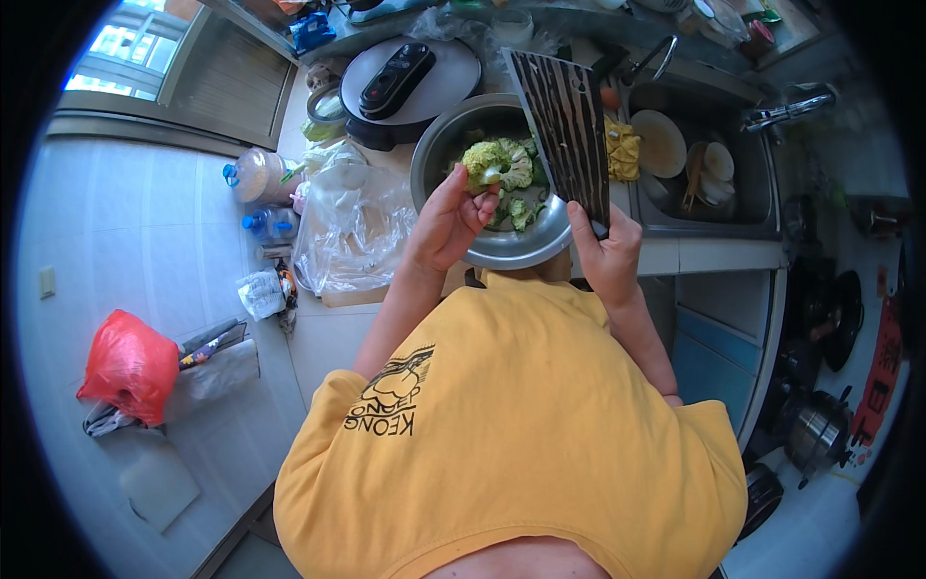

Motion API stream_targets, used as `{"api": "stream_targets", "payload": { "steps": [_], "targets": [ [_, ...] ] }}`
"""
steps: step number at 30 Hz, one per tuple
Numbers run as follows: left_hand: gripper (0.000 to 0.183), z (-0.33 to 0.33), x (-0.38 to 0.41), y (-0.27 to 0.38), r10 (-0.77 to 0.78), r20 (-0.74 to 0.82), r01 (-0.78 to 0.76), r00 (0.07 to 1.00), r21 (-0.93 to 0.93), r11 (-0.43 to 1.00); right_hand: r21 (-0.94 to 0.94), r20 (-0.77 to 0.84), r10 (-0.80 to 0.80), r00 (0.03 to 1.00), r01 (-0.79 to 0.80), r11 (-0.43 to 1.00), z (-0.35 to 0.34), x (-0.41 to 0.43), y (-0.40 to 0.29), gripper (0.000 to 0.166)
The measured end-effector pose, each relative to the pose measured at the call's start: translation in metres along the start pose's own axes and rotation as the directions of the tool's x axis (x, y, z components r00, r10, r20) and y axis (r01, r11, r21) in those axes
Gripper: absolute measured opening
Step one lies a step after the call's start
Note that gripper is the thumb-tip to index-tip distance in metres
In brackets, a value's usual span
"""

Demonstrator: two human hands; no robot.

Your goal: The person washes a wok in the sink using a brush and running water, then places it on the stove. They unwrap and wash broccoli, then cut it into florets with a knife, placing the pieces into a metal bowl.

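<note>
My left hand (450, 217) grips a head of broccoli (483, 161) over a steel basin (499, 255). Cut broccoli pieces (521, 215) lie inside the basin. In my right hand (613, 253) is a cleaver (568, 123), held by its dark handle with the blade upright at the basin's right side. Black and light streaks run along the blade face. It hides part of the basin's right rim and some of the florets.
A round electric griddle (452, 69) stands behind the basin. Left of it lies a clear plastic bag (358, 224). On the right, the sink (752, 217) holds plates (657, 141) and bowls (718, 161), beside a yellow cloth (622, 148). Blue-capped bottles (271, 223) stand at the left wall.
</note>
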State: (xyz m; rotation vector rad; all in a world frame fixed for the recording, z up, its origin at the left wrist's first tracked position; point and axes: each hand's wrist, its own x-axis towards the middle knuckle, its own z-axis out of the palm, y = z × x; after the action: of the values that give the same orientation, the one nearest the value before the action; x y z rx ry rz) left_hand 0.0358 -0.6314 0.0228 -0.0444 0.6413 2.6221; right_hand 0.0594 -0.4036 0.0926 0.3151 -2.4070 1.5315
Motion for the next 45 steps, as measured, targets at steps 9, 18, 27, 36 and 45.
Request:
{"api": "stream_targets", "payload": {
  "steps": [9, 18, 27, 36, 45],
  "targets": [
    [0.037, -0.002, 0.007, -0.009, -0.089, -0.313, 0.193, 0.945, 0.317, 0.929, -0.092, -0.160, 0.070, 0.985, -0.086, 0.992, -0.003, 0.005, 0.015, 0.015],
    [0.016, -0.010, 0.057, -0.071, -0.122, 0.309, -0.288, 0.943, 0.581, -0.761, -0.040, -0.169, 0.159, 0.973, -0.167, 0.985, -0.010, 0.005, 0.025, 0.015],
    [0.009, -0.011, 0.088, -0.093, -0.174, 0.063, -0.182, 0.983, 0.505, -0.844, -0.046, -0.139, 0.116, 0.984, -0.123, 0.991, -0.025, 0.005, 0.027, 0.015],
    [0.008, -0.010, 0.088, -0.110, 0.010, -0.037, 0.031, 0.999, 0.619, -0.785, 0.030, -0.014, 0.123, 0.992, -0.123, 0.992, -0.045, 0.024, 0.057, 0.014],
    [0.007, -0.008, 0.091, -0.112, 0.066, -0.016, 0.057, 0.998, 0.715, -0.697, 0.148, 0.096, 0.053, 0.994, -0.067, 0.987, -0.057, 0.044, 0.072, 0.015]
  ]
}}
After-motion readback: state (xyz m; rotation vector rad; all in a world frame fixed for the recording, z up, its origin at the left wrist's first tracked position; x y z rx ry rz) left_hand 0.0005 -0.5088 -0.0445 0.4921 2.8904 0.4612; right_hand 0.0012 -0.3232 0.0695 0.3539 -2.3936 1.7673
